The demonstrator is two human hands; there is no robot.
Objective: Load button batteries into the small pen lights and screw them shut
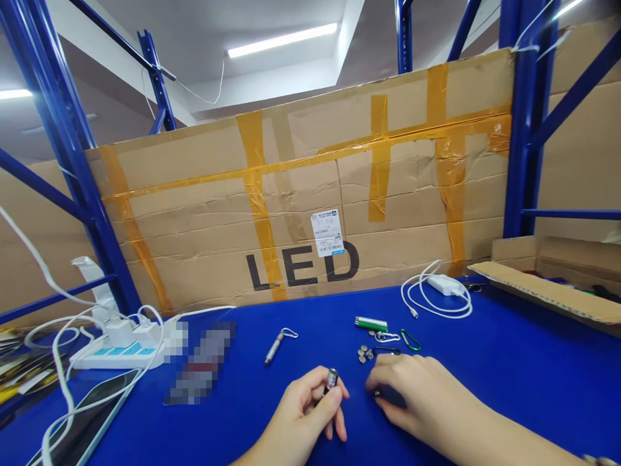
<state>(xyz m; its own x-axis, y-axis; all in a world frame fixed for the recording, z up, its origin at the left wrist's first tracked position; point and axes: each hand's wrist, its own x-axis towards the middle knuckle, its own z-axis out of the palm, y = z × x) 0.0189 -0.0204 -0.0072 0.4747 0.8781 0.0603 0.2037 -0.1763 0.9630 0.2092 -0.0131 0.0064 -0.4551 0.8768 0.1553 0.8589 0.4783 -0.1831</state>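
Note:
My left hand is closed around a small dark flashlight tube with a silver end, held upright between thumb and fingers. To its right my right hand is lowered to the table with curled fingers. A tiny dark, shiny piece shows at its fingertips, too small to name. Just beyond that hand lie several button cells, a black carabiner clip, a silver clip and a green clip. Green and silver tubes rest behind them. A silver mini flashlight with a clip lies farther left.
A white power strip with plugs and cables stands at left, beside a phone. A white charger with a coiled cable lies at back right. A cardboard wall closes the blue table's back; blue posts flank it.

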